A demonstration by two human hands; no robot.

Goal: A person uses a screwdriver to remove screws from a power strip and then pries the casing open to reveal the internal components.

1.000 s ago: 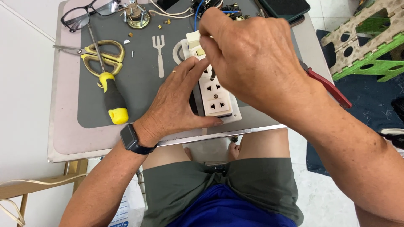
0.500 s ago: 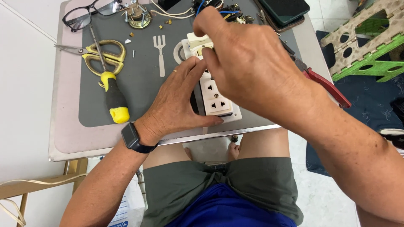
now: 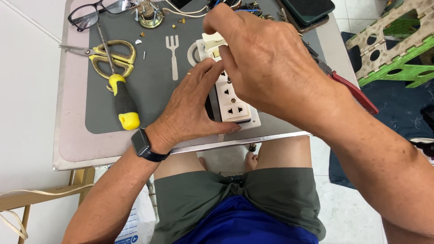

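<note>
Left hand (image 3: 190,113) is pressing flat, fingers open, on the strip's (image 3: 233,106) side | right hand (image 3: 266,63) is pinching its top piece | strip is looking hard, light, smooth; sides are best for holding.

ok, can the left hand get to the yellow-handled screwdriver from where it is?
Probably yes. The left hand lies flat against the white socket strip, and the screwdriver lies just to its left on the grey mat, with bare mat between them. It would have to let go of the strip.

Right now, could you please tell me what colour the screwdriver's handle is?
The screwdriver handle is yellow and black, clearest in the head view.
</note>
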